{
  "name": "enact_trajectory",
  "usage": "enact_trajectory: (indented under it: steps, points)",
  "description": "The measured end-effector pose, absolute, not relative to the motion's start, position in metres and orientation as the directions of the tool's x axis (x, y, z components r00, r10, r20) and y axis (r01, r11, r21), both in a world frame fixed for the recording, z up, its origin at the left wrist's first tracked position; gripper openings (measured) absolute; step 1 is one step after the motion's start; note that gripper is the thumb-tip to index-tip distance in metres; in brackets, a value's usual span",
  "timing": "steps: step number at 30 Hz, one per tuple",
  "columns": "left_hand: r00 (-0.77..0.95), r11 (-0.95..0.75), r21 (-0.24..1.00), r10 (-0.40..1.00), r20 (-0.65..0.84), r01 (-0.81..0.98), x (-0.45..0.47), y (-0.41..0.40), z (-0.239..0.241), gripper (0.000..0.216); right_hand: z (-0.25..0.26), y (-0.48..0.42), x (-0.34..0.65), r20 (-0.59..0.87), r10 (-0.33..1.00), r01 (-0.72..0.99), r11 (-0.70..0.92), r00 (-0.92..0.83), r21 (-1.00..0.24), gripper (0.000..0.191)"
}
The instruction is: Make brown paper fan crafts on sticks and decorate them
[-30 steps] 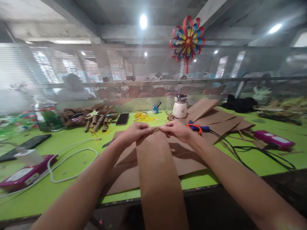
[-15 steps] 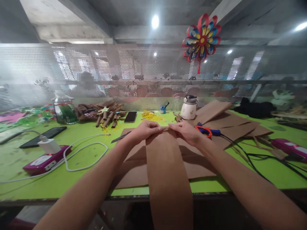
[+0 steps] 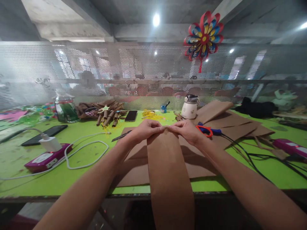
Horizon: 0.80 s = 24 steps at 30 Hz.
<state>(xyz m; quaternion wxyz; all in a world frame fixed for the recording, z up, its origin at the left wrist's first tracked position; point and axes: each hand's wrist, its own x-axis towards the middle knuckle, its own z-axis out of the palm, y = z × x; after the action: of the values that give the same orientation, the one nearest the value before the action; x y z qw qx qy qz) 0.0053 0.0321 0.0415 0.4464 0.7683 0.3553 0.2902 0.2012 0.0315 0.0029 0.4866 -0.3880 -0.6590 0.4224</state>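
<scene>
A long strip of brown kraft paper [image 3: 169, 166] runs from my hands toward me and hangs over the near table edge. Its far end looks narrowly folded or rolled. My left hand [image 3: 151, 128] pinches that end at its left corner, thumb against fingers. At the right corner my right hand [image 3: 183, 130] pinches it the same way, the thumbs nearly meeting. Under the strip lies a larger brown paper sheet [image 3: 134, 171] on the green table. A dark, blade-like tool [image 3: 121, 135] rests beside my left wrist.
Right of my hands are orange-handled scissors [image 3: 205, 131], a blue corded tool [image 3: 216, 132] and stacked brown paper [image 3: 230, 124]. A white flask [image 3: 190, 107], phone [image 3: 131, 116] and rolled paper tubes [image 3: 109, 118] stand behind. At left lie a purple power strip [image 3: 48, 158] and white cable [image 3: 87, 166].
Both thumbs have drawn slightly closer together along the folded end of the strip. The whole view has shifted a little; the paper otherwise stays in place.
</scene>
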Motion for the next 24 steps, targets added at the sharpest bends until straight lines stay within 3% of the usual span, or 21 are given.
enact_trajectory:
  steps: [6, 12, 16, 24]
  points:
    - [0.541, -0.363, 0.88, 0.827, 0.152, 0.307, 0.009, 0.033, 0.038, 0.031, 0.007, 0.029, 0.203, 0.253, 0.907, 0.136, 0.312, -0.336, -0.94, 0.036]
    - [0.542, -0.374, 0.868, 0.827, 0.152, 0.327, 0.011, 0.031, 0.039, 0.029, 0.007, 0.027, 0.199, 0.307, 0.92, 0.148, 0.348, -0.242, -0.926, 0.027]
    - [0.633, -0.365, 0.883, 0.767, 0.106, 0.295, 0.003, 0.034, 0.042, 0.033, 0.007, 0.029, 0.203, 0.376, 0.905, 0.144, 0.407, -0.2, -0.902, 0.025]
    - [0.645, -0.212, 0.955, 0.764, 0.03, 0.207, -0.01, 0.042, 0.043, 0.036, 0.013, 0.029, 0.209, 0.39, 0.896, 0.168, 0.427, -0.212, -0.889, 0.024]
